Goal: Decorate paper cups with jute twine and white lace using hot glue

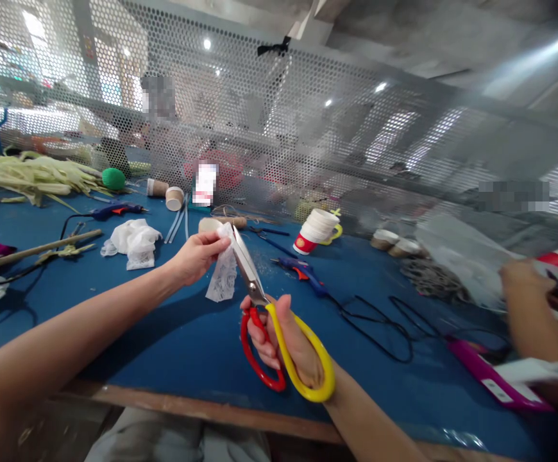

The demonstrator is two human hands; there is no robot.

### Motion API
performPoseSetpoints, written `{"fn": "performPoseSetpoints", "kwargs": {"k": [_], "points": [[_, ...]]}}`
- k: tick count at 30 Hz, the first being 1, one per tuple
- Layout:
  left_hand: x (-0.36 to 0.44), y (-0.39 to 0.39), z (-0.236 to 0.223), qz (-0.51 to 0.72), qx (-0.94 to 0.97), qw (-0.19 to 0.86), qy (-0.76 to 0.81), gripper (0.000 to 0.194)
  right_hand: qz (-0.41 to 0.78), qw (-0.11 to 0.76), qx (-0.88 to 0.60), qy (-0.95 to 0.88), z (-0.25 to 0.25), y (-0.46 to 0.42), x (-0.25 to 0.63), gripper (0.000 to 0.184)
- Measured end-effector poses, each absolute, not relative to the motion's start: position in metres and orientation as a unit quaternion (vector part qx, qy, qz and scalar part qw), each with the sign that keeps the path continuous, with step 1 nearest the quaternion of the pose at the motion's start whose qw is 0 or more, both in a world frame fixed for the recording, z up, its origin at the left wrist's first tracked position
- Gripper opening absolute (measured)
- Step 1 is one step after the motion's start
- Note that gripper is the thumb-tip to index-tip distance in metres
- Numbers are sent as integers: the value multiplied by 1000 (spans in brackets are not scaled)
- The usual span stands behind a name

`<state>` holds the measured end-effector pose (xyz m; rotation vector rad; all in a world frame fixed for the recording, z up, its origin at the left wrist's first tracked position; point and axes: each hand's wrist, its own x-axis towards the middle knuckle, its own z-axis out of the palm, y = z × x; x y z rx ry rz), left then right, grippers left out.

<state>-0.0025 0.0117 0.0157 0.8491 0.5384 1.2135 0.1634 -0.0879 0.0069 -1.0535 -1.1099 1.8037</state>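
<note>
Perforated metal screen (279,147), blue tabletop (173,340)

Left of the hands (197,256), lace fabric (135,237) is lying on the worktop (177,350), a glue gun (115,208) behind it; ahead to their right, a second glue gun (305,273) is lying before stacked paper cups (318,228), a mesh partition (308,96) standing beyond.

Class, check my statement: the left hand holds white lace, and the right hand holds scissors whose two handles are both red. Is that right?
Not quite: the handles are not both red. In the head view, the scissors have one red handle and one yellow handle. The left hand does hold white lace, and the right hand the scissors.
</note>
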Motion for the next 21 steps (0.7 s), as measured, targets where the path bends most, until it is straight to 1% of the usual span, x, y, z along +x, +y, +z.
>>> {"fn": "performPoseSetpoints", "kwargs": {"k": [5, 12, 18, 21], "points": [[-2, 13, 15, 549, 389, 694, 255, 4, 693, 379, -424, -444, 8, -88, 164, 69], [-2, 11, 19, 539, 372, 710, 259, 2, 687, 380, -419, -457, 3, -85, 166, 65], [-2, 8, 18, 536, 365, 721, 246, 4, 673, 383, -426, -468, 3, -87, 166, 63], [-1, 7, 17, 543, 364, 721, 230, 10, 671, 386, -426, -469, 2, -88, 166, 63]]}}
